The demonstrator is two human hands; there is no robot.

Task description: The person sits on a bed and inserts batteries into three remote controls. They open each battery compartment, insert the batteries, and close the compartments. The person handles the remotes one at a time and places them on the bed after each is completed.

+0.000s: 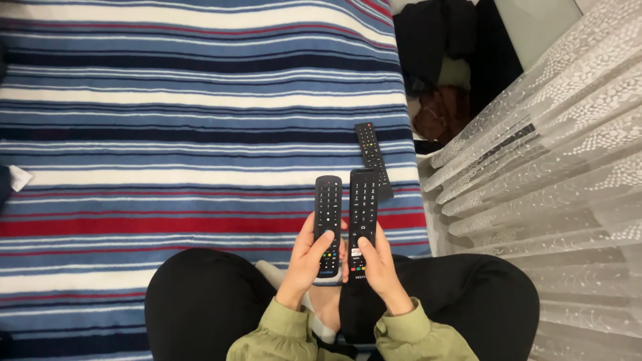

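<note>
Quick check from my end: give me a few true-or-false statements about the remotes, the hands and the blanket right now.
1. Each hand holds one remote. True: the left hand holds the left remote, the right hand holds the right remote.
2. A third remote lies on the striped blanket. True.
3. The held remotes are white. False: both are black.
4. The third remote touches the left hand. False: it lies apart, beyond the held ones.
5. A sheer curtain hangs at the right. True.
</note>
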